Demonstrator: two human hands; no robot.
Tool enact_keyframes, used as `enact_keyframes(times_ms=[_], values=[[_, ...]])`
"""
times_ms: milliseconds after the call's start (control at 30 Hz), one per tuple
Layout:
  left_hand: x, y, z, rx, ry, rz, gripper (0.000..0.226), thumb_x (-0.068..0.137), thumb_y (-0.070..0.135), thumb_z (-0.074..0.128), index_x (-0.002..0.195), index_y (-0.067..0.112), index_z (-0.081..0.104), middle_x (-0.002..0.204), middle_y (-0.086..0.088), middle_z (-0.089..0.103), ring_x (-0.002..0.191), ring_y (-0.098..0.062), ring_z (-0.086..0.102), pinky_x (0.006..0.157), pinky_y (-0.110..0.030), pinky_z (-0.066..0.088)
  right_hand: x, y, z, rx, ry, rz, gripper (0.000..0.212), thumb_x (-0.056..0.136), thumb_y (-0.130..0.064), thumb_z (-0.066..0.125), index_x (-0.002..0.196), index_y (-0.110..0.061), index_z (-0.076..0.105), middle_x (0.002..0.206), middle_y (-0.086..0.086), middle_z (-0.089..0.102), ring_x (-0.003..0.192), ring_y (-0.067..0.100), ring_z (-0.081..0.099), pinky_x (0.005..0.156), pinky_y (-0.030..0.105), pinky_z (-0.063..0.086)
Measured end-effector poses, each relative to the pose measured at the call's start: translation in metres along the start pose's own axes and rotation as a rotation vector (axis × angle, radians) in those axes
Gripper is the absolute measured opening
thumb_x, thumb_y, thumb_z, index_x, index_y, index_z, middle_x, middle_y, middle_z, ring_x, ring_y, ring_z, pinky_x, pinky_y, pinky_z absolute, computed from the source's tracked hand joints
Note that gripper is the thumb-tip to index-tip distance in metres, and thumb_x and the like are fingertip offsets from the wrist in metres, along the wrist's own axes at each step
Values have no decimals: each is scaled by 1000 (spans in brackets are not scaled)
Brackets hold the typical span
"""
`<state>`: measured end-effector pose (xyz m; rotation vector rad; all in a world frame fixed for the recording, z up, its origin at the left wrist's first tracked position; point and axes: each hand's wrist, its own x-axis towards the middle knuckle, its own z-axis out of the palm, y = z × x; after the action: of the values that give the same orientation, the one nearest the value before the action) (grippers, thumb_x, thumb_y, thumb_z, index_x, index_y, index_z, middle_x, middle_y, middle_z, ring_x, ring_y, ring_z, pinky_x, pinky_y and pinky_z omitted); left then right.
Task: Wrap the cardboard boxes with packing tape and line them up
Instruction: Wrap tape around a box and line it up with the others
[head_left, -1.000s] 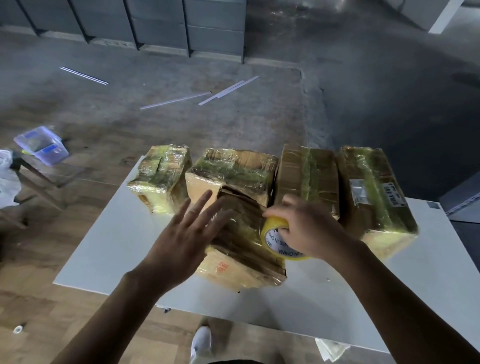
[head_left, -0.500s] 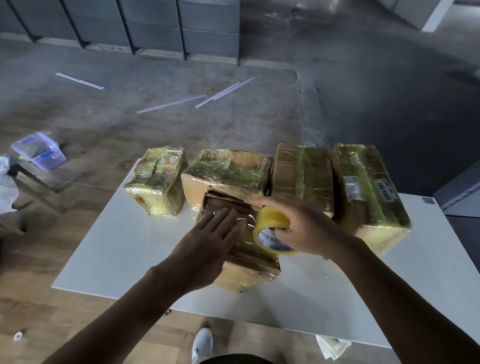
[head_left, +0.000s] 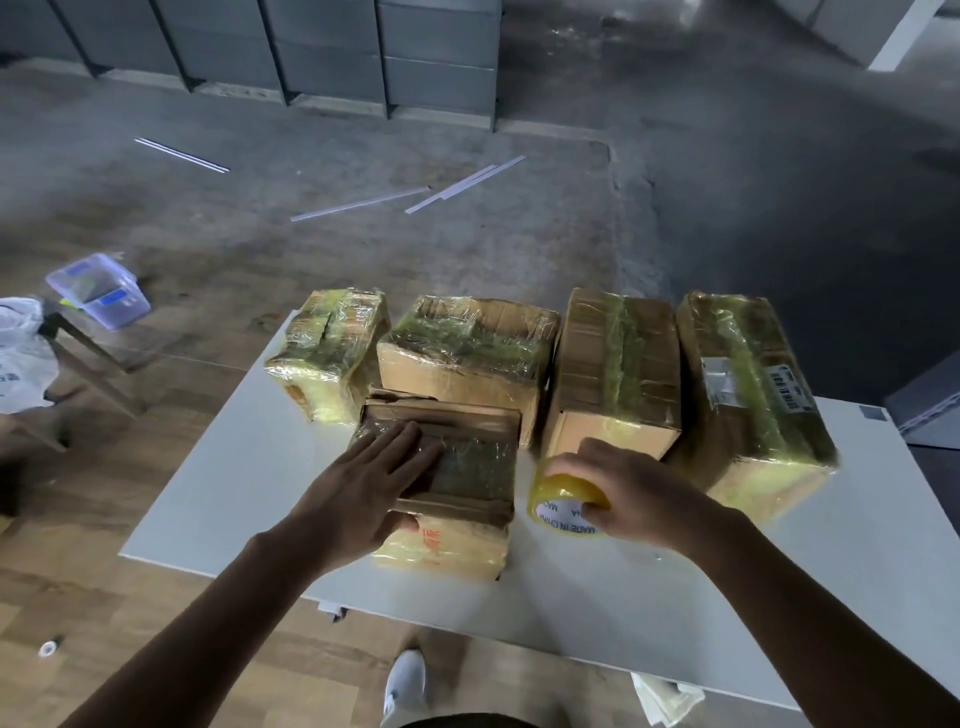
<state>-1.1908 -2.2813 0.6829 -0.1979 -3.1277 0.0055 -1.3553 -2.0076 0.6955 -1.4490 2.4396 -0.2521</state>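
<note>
Work item: the front box (head_left: 467, 467) lay flat on the white table (head_left: 234, 493), close in front of the second box (head_left: 467, 353) of the back row. Whether the two touched could not be told.
Back row: four taped boxes stood side by side along the far edge of the table. The front box was not yet in line with them.
Left hand: the left hand (head_left: 363, 488) lay on the box top with its fingers straight and together, pressing down. The thumb hooked over the near edge.
Right hand: the right hand (head_left: 639, 493) had its fingers curled round the tape roll (head_left: 563, 501), gripping it from above.
Tape roll: sat low beside the right face of the front box, in front of the third box (head_left: 615, 364). Whether it rested on the table could not be told.
Change: half a second before, the roll was over the box top and the box sat skewed. At this moment the roll was off to the right and the box lay square.
Tape strand: any strand between roll and box could not be made out.
Meaning: the pass over the top appeared complete, and the flat palm seemed to be smoothing it down.
Outstanding: probably cutting the tape, then sliding this box into the row.
</note>
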Motion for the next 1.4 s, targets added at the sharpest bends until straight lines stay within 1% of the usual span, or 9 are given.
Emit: enact_keyframes(times_ms=[167,300,367,600,733,933,1067,1267,1400], values=[[19,38,-6,143,5,-37,94,54,41,88,130,-3,55,136,-28,50,127,-43,47,98,-58,44,16,-9,8,-44,18,-16,49,87,-25,62,132,-37,48,112,1,51,89,23,59,67,25,44],[35,66,16,79,-72,-12,87,90,37,58,154,18,3,159,-21,0,147,-36,2,115,-55,14,21,-10,15,-31,34,-13,48,87,-23,62,131,-37,48,108,1,49,85,22,58,64,23,40],[36,61,20,64,-84,-31,85,92,40,54,154,22,-2,160,-16,-5,147,-33,-4,117,-53,9,19,-4,21,18,58,5,49,87,-24,62,131,-38,46,104,-4,45,83,16,52,61,18,36],[46,29,-16,-331,88,-19,76,78,28,77,144,22,41,144,-3,48,135,-24,41,105,-45,41,18,-3,27,439,335,53,67,74,-15,48,131,-49,40,110,-10,47,93,3,48,70,10,38],[58,26,-24,-538,94,-115,78,74,25,81,143,28,43,145,9,45,135,-12,39,111,-31,33,25,-4,31,736,565,262,66,73,-11,56,123,-53,42,109,-17,54,90,-3,53,70,13,39],[76,11,-20,-586,-62,-156,73,76,27,80,139,37,46,134,7,58,120,-13,55,93,-25,42,24,9,25,504,509,201,65,71,2,49,129,-29,56,114,-9,54,98,-3,45,81,-1,29],[83,-6,-14,-619,-111,-228,70,77,30,79,138,41,46,120,4,67,101,-6,59,79,-22,41,15,25,17,181,180,156,67,81,-8,50,137,-43,46,102,-9,45,78,11,51,62,14,35],[89,-13,-8,-624,-167,-189,67,77,30,79,136,40,48,111,7,70,95,-6,62,77,-23,43,12,27,40,247,8,165,68,89,-13,46,139,-56,29,98,-11,42,74,5,48,54,17,31],[94,-16,-7,-631,-146,-197,62,78,30,77,135,34,51,110,4,70,92,-10,62,74,-25,43,14,24,53,568,221,257,67,83,-7,55,118,-61,36,96,-20,47,75,2,55,53,11,39]])
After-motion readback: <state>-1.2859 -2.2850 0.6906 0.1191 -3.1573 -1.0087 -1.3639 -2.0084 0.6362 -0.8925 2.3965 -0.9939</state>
